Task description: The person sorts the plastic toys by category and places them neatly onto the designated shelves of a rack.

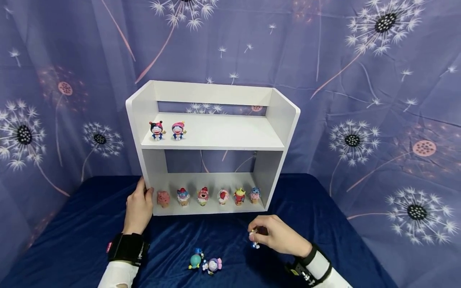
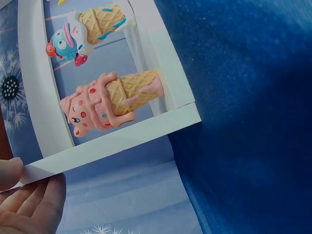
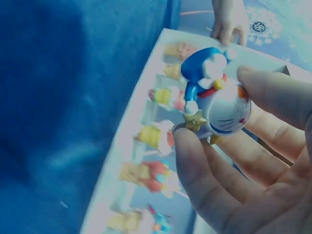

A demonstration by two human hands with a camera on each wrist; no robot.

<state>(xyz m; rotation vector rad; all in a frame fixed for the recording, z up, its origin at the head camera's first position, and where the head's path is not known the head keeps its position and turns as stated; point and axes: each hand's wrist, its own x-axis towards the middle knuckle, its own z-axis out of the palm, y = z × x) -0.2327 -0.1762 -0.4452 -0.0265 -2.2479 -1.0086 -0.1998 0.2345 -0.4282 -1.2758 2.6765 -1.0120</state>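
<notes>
My left hand (image 1: 139, 208) holds the left side panel of a white two-tier shelf (image 1: 212, 149); in the left wrist view the thumb lies on one face of the panel edge and the fingers on the other. My right hand (image 1: 279, 235), in front of the shelf's lower right corner, pinches a small blue-and-white Doraemon figurine (image 3: 222, 97) between thumb and fingers. This figurine has a yellow star at its hand. On the upper tier, two Doraemon figurines (image 1: 178, 131) stand at the left. Along the lower tier runs a row of several ice-cream-cone figurines, a pink one (image 2: 97, 105) nearest my left hand.
Two more figurines lie on the dark blue cloth (image 1: 173, 240) in front of the shelf: one with a teal round part (image 1: 195, 261), the other purple and white with pink (image 1: 213, 265). Behind the shelf hangs a purple dandelion-patterned curtain (image 1: 230, 44).
</notes>
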